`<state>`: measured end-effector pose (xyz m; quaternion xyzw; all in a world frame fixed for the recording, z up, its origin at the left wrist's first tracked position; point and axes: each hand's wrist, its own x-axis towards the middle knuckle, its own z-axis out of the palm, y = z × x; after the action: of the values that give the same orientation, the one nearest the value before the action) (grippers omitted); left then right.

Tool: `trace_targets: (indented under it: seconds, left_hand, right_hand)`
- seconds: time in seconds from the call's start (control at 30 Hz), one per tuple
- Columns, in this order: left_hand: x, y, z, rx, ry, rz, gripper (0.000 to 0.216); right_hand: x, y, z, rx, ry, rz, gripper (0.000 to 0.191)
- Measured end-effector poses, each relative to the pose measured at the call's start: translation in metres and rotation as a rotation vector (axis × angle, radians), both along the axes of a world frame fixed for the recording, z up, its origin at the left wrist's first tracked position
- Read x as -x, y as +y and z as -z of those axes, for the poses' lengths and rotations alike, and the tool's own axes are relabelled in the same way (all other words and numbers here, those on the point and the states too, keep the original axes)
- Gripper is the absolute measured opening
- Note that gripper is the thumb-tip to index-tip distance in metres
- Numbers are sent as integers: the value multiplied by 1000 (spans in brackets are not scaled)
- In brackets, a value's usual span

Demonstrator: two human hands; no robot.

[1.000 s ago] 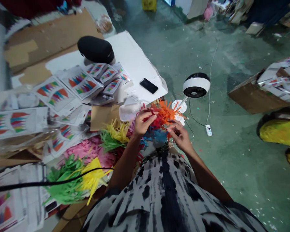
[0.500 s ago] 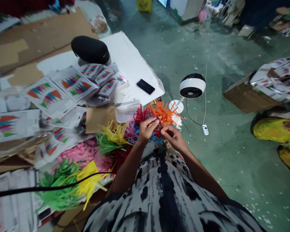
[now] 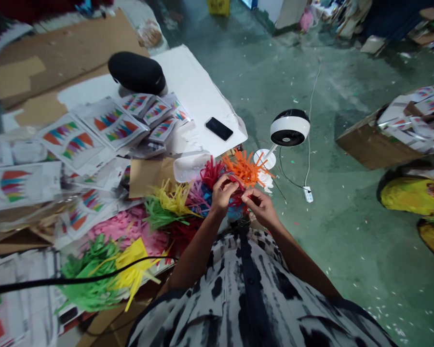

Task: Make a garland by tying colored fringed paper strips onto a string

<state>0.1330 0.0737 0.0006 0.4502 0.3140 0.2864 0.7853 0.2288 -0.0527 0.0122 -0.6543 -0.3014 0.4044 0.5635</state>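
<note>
My left hand (image 3: 223, 193) is closed in a pinch at the top of a red paper tassel (image 3: 237, 198). Close beside it, my right hand (image 3: 261, 206) pinches the same red strips between thumb and fingertips. Part of the red tassel is hidden behind the fingers. Just beyond my hands lies an orange fringed tassel (image 3: 246, 168), with a dark pink one (image 3: 211, 172) to its left. Blue strips (image 3: 235, 212) show beneath the red ones. Yellow (image 3: 173, 197) and green (image 3: 159, 214) tassels lie to the left of my left hand.
A phone (image 3: 219, 128), a black speaker (image 3: 137, 72) and printed packets (image 3: 115, 124) are on the white table (image 3: 197, 82). A white fan (image 3: 289, 127) stands beyond my hands. A black cable (image 3: 75, 280) crosses lower left. A carton of packets (image 3: 376, 140) sits right.
My left hand has shifted slightly right, and its fingers have curled in more over the red strips. My right hand stays in nearly the same place, still pinching.
</note>
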Motion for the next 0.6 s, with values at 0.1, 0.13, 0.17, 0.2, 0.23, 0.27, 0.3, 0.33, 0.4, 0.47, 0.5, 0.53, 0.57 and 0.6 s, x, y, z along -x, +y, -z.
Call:
trace_targets:
  seconds: [0.1, 0.13, 0.17, 0.2, 0.23, 0.27, 0.3, 0.33, 0.4, 0.47, 0.5, 0.53, 0.57, 0.6]
  left_hand:
    - [1, -3, 1, 24, -33, 6, 33]
    - [1, -4, 2, 22, -48, 23, 34]
    - [2, -5, 2, 20, -63, 47, 35]
    - [2, -7, 3, 22, -77, 75, 35]
    - [3, -9, 4, 30, -88, 104, 35]
    - [3, -11, 4, 43, -91, 130, 35]
    - [4, -12, 5, 56, -84, 149, 34]
    - [5, -13, 6, 61, -69, 161, 33]
    - [7, -13, 8, 21, -17, 165, 33]
    - [9, -10, 10, -89, 43, 165, 33]
    - [11, -7, 10, -160, 71, 169, 33]
    - [12, -5, 11, -232, 98, 182, 33]
    - [14, -3, 12, -296, 121, 203, 33]
    - [15, -1, 13, -350, 138, 229, 32]
  right_hand:
    - [0, -1, -5, 5, 109, 15, 46]
    - [0, -1, -6, 8, 140, 14, 47]
    - [0, -1, -7, 12, 171, 9, 47]
    - [0, -1, -7, 15, 204, 3, 48]
    - [1, -1, -7, 16, 237, -3, 48]
    - [1, -1, -6, 13, 268, -8, 47]
    - [1, -1, -6, 7, 291, -15, 46]
    - [0, 0, -5, 1, 303, -20, 45]
    - [-4, 0, -4, -2, 266, -25, 45]
    - [-9, -1, -4, 8, 123, -3, 44]
    - [-12, -2, -6, 24, 20, 15, 43]
    - [-14, -3, -7, 49, -92, 29, 40]
    - [-17, -4, -9, 80, -198, 35, 37]
    - [-18, -4, -12, 117, -291, 34, 33]
